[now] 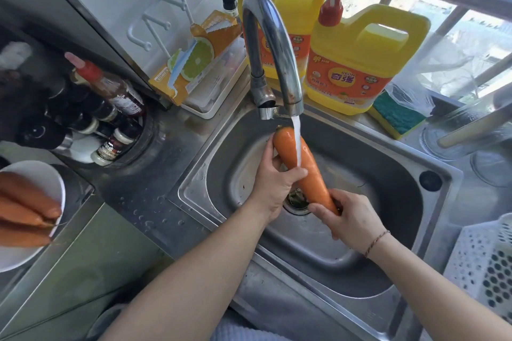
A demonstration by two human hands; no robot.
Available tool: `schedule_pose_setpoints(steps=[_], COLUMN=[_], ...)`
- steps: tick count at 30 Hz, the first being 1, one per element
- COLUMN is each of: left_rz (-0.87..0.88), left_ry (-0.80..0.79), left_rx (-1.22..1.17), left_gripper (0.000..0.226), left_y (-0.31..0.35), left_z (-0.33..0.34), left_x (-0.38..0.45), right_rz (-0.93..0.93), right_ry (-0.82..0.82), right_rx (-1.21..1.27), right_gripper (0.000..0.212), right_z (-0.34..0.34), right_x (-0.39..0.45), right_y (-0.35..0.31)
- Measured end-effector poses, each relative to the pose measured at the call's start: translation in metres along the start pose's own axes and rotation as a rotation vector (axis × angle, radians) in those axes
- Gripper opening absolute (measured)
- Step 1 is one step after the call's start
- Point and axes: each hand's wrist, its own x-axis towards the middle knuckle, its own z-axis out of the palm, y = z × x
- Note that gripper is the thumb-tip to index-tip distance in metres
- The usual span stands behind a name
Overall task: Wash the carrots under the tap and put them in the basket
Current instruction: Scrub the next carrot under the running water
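Observation:
An orange carrot (313,171) is held over the steel sink (388,163) under the running stream from the curved tap (273,44). My left hand (273,183) grips its thick upper part from the left. My right hand (350,220) grips the thin lower end. Water strikes the carrot's middle. Three more carrots (25,210) lie in a white bowl (41,174) at the far left. A white perforated basket (487,260) stands at the right edge, only partly in view.
Two yellow detergent jugs (357,63) stand behind the tap, with a green and yellow sponge (396,116) beside them. Sauce bottles (110,108) crowd a round recess on the left. A glass jar (460,133) lies at the right.

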Motion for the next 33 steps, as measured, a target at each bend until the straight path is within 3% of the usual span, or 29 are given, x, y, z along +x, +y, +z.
schedule_pose_setpoints(steps=[6,13,15,18,21,23,27,29,33], left_rz=[-0.031,0.042,0.001,-0.055,-0.086,-0.044,0.027,0.024,0.056], left_ry=[0.182,-0.050,0.008,0.127,0.136,0.117,-0.012,-0.031,0.187], left_rx=[-0.009,0.077,0.044,-0.060,-0.050,0.020,0.158,0.197,0.156], left_gripper=[0.042,0.090,0.084,0.054,0.038,0.050,0.100,0.100,0.068], left_y=[0.009,0.004,0.006,0.011,0.013,0.010,0.000,0.003,0.009], left_z=[0.005,-0.008,-0.008,-0.006,-0.008,-0.008,-0.015,-0.016,-0.009], left_x=[0.007,0.003,0.005,0.007,0.009,0.007,0.006,0.007,0.011], right_rz=[-0.007,-0.002,-0.009,-0.007,-0.004,-0.012,-0.004,0.003,-0.010], right_ry=[0.008,0.007,0.005,0.004,-0.010,-0.008,-0.006,-0.012,0.014], right_rx=[-0.008,0.011,0.012,0.034,0.027,0.025,0.066,0.065,0.025], right_gripper=[0.031,0.032,0.033,0.032,0.031,0.030,0.028,0.030,0.035], right_z=[0.002,0.006,0.006,0.007,0.008,0.008,0.007,0.007,0.007], right_x=[0.002,0.002,0.002,0.003,0.002,0.001,0.000,-0.002,0.001], right_y=[-0.005,-0.006,-0.006,-0.008,-0.009,-0.009,-0.007,-0.007,-0.010])
